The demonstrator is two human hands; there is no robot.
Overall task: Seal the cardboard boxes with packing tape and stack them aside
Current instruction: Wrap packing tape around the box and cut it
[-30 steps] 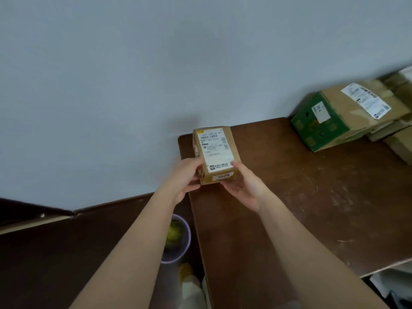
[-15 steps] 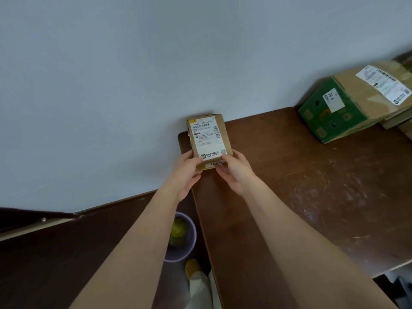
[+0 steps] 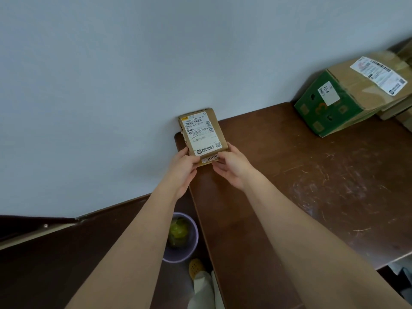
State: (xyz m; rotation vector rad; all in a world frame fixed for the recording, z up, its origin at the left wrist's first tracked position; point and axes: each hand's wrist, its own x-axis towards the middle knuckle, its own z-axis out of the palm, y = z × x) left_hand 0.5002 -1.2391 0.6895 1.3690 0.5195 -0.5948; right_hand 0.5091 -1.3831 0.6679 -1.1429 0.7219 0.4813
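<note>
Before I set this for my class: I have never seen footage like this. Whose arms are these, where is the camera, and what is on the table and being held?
No machine here: the camera sits on a person's head, looking down at their own bare arms. The left hand and right hand grip the near end of a small brown cardboard box with a white shipping label, at the wall-side corner of a dark brown wooden table. Farther right sits a larger green-and-brown cardboard box. Below, on the floor, stands a lilac bin.
</note>
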